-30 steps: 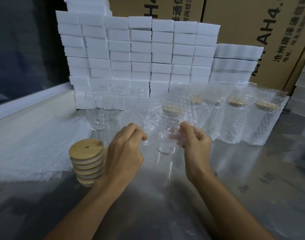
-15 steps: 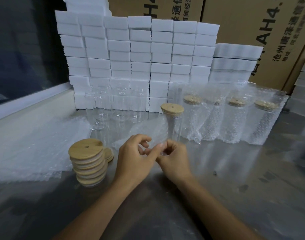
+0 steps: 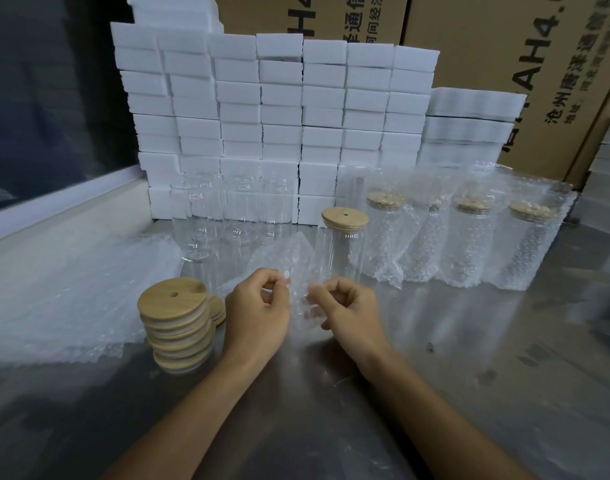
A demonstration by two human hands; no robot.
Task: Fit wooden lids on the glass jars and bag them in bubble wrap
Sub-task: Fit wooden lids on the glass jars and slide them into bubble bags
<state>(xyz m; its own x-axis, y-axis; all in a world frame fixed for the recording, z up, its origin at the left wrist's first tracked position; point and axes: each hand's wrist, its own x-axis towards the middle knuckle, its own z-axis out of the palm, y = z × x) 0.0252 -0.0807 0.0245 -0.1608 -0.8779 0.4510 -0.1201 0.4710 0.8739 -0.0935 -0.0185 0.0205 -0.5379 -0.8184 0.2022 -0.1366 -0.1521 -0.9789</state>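
White foam blocks [image 3: 279,109] stand in tall stacked columns at the back of the grey counter [image 3: 470,358]. Behind them rise brown cardboard cartons [image 3: 487,46] with printed lettering. Another lower stack of white blocks [image 3: 470,123] stands just beside the columns.

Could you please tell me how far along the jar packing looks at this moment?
Done: four lidded jars stand in bubble wrap at right. In hand: left hand and right hand pinch a bubble bag open before a lidded bare jar. Left: unlidded jars and stacked wooden lids.
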